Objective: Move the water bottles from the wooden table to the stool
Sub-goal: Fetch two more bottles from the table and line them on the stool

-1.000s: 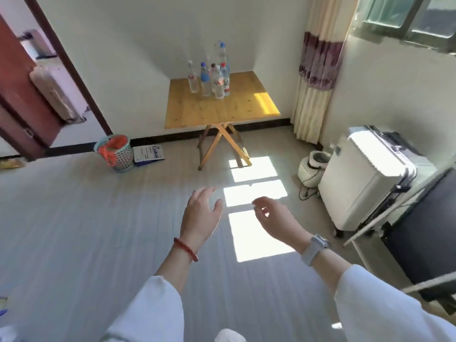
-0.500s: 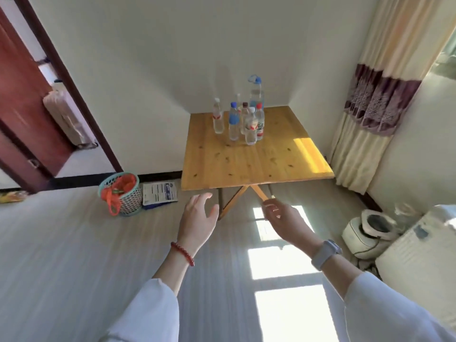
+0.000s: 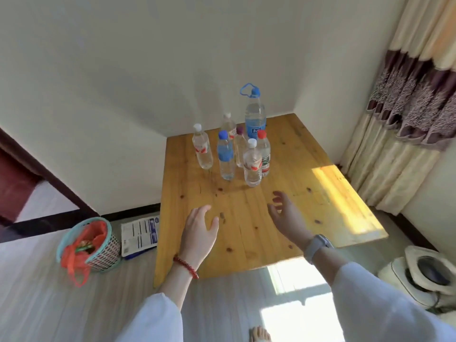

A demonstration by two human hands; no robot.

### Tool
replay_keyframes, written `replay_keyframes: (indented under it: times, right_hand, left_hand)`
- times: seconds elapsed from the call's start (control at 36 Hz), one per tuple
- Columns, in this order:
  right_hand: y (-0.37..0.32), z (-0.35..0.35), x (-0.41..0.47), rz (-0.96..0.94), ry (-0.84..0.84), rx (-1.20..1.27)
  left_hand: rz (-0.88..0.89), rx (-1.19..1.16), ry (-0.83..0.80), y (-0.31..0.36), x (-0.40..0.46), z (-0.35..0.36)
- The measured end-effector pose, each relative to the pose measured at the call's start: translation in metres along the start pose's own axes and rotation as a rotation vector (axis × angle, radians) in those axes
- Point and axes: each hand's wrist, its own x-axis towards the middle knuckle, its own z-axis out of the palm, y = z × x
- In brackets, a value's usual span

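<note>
Both my arms reach forward over the near half of the wooden table [image 3: 291, 213], white sleeves pushed back from the wrists. My left hand [image 3: 197, 233] hangs above the boards at about 7 o'clock from the bottles, back of the hand up, fingers straight and loosely spread, holding nothing. A red bead bracelet [image 3: 186, 267] circles that wrist. My right hand [image 3: 287, 215] is at about 5 o'clock from the bottles, turned thumb-side up, fingers slackly curved and parted, also empty. A grey watch [image 3: 317, 245] sits on that wrist. Neither hand touches a bottle.

The water bottles [image 3: 237, 149] stand upright in a tight cluster at the far side of the table, toward the wall at 12 o'clock from my hands. All are clear plastic. The tallest bottle [image 3: 255, 117] is at the back with a blue cap and a blue loop handle. In front of it stand smaller ones: a white-capped bottle [image 3: 252, 164] nearest me, a blue-capped bottle [image 3: 225, 156] with a blue label just left of it, a red-capped bottle [image 3: 264, 151] just behind on the right, and a white-capped one [image 3: 202, 148] slightly apart at the left. Two more are partly hidden in the middle.
</note>
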Motion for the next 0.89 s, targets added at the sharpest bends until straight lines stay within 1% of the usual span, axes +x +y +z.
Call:
replay_keyframes:
  times: [0.22,0.36,0.47,0.58,0.81,0.89]
  right_hand:
    - [-0.009,0.047,0.152,0.088,0.045,0.047]
    - [-0.009,0.074,0.214,0.224,0.101,0.111]
    - [-0.008,0.094,0.231,0.266,0.206,0.111]
    - [-0.007,0.110,0.234,0.271,0.298,0.120]
    - [0.002,0.127,0.233,0.328,0.404,0.179]
    - [0.005,0.132,0.234,0.345,0.417,0.166]
  left_hand:
    - [-0.075,-0.027,-0.001,-0.034,0.108,0.019]
    - [-0.103,-0.041,-0.029,-0.063,0.163,0.027]
    - [-0.149,-0.085,-0.084,-0.085,0.215,0.030]
    - [-0.148,-0.153,-0.100,-0.098,0.280,0.035]
    - [-0.214,-0.293,-0.074,-0.113,0.395,0.067]
    - [-0.215,-0.373,-0.014,-0.114,0.413,0.080]
